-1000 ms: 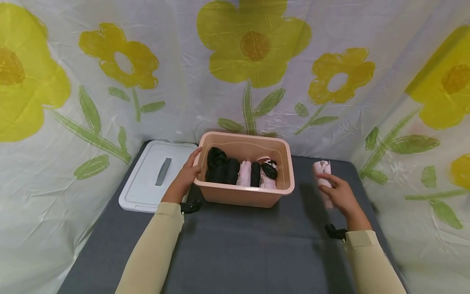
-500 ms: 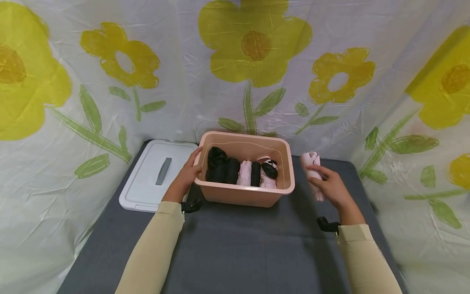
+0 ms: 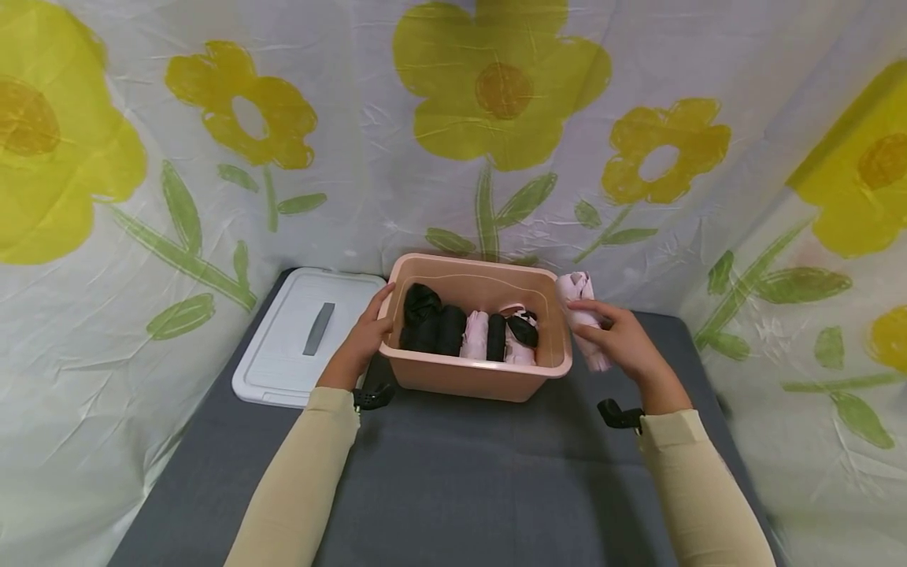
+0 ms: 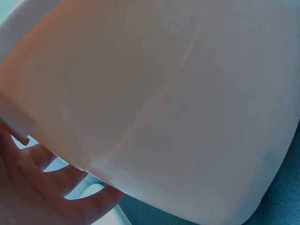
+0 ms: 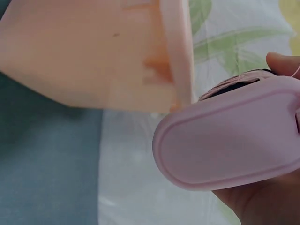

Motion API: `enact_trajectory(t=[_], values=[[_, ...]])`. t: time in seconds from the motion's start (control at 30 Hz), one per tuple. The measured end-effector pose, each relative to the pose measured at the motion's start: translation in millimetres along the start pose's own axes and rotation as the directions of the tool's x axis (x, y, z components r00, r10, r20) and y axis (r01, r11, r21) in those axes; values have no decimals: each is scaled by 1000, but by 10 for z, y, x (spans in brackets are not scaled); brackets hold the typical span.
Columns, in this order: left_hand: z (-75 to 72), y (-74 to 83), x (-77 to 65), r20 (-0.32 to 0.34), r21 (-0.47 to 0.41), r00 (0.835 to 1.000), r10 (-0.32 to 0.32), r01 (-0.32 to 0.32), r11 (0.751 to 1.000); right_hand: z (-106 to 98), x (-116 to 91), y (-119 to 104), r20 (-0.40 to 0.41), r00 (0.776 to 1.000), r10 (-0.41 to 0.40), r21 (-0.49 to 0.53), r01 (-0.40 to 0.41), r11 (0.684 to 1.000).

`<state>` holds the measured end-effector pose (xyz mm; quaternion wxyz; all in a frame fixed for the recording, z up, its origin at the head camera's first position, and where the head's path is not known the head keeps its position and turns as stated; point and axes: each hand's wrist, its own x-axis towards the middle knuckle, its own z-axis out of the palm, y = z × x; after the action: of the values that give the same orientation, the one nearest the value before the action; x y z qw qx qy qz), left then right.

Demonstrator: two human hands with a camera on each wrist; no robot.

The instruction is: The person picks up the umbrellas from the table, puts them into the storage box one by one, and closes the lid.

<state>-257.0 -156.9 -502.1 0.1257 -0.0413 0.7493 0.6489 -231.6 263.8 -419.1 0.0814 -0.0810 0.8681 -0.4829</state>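
Note:
My left hand point(image 3: 360, 342) grips the left rim of a peach plastic storage bin point(image 3: 471, 384); in the left wrist view its fingers point(image 4: 101, 205) lie along the bin's edge. My right hand point(image 3: 627, 342) holds a pale pink roll point(image 3: 575, 288), apparently cloth, between thumb and fingers, just beyond the bin's right rim. The right wrist view shows the roll's smooth oval face point(image 5: 225, 136) with a ridged border. Inside the bin, a black bundle point(image 3: 423, 315), black rolls point(image 3: 450, 329) and pink rolls point(image 3: 475, 335) stand in a row; a black piece point(image 3: 523, 329) tops the rightmost.
A white lid point(image 3: 283, 339) with a grey handle point(image 3: 319, 329) lies left of the bin on the dark grey table point(image 3: 482, 472). A flower-printed white curtain point(image 3: 354, 197) hangs close behind and along both sides.
My right hand has carried the pink roll leftward and slightly farther back, from over the table's right side to beside the bin's right rim. My left hand keeps its hold on the bin.

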Motion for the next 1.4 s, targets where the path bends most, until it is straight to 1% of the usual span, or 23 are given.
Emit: enact_trajectory(t=[0.1,0.23,0.43,0.5,0.6,0.7,0.77,0.87,0.93,1.0,1.03,1.13,1.23,1.4], values=[[13,-21,0,-12,16,1000,14,-14,1000,33,44,-90,25,1000,15,0,-15,1000],[19,-48,12,-19,29,999,30,-29,999,75,119,-206,58,998,19,-35,-17,999],[18,-41,7,-25,26,999,28,-27,999,137,245,-352,119,992,-37,-79,47,996],[20,-28,0,-26,24,999,25,-25,999,157,291,-397,152,987,-45,-86,59,995],[19,-5,-10,-14,9,1000,16,-16,1000,187,375,-453,200,979,-30,-99,50,994],[15,42,-39,4,-13,1000,5,-5,1000,221,460,-506,238,971,-5,-116,33,993],[8,105,-92,17,-20,1000,2,-2,1000,250,521,-539,254,967,7,-143,30,989],[2,206,-183,27,-15,1000,0,1,1000,297,600,-593,286,958,3,-164,46,985],[5,263,-242,27,-7,1000,-1,1,1000,335,658,-624,309,951,-19,-177,77,981],[9,287,-271,21,1,1000,-4,4,1000,378,718,-647,335,941,-48,-195,120,973],[5,255,-240,19,1,1000,-6,6,1000,401,745,-662,350,935,-57,-195,132,972],[-1,129,-133,5,2,1000,2,-2,1000,467,824,-686,375,924,-68,-242,169,955],[-6,-1,-28,-8,6,1000,10,-10,1000,526,880,-703,395,918,-43,-279,164,946],[0,-17,-34,-18,12,999,26,-26,1000,616,990,-693,417,909,-14,-331,166,929]])
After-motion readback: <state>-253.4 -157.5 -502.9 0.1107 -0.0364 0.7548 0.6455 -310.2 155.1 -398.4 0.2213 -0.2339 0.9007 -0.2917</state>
